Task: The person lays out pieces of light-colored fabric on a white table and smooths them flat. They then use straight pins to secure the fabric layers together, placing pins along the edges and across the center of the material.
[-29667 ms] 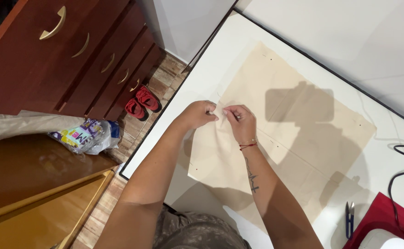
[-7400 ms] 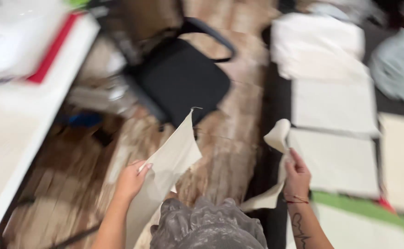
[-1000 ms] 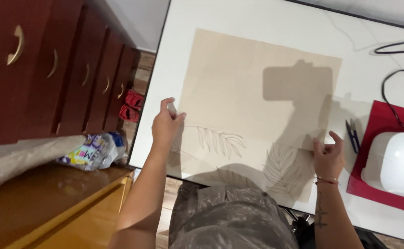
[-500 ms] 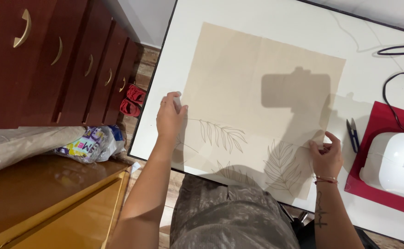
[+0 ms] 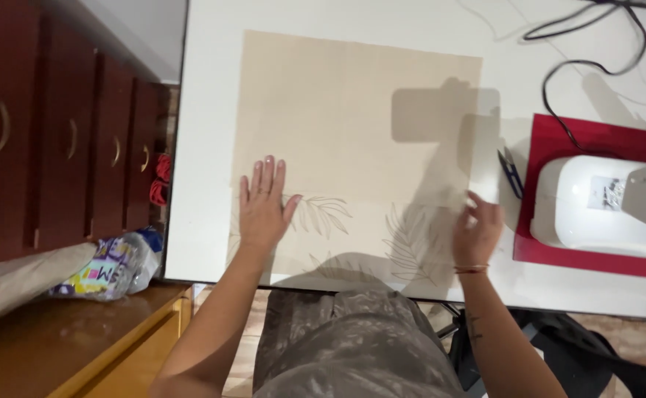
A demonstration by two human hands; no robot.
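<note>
At the bottom of the frame, the left hand (image 5: 262, 206) lies flat and open, fingers spread, pressing on the beige cloth (image 5: 352, 140) near its lower left corner. The right hand (image 5: 476, 227), blurred, rests loosely open on the cloth's lower right edge. The cloth lies flat in the middle of the white surface (image 5: 205, 133), nearly square, its leaf-printed edge nearest the person. Right of it stands a white machine (image 5: 603, 210) on a red mat (image 5: 559, 140).
</note>
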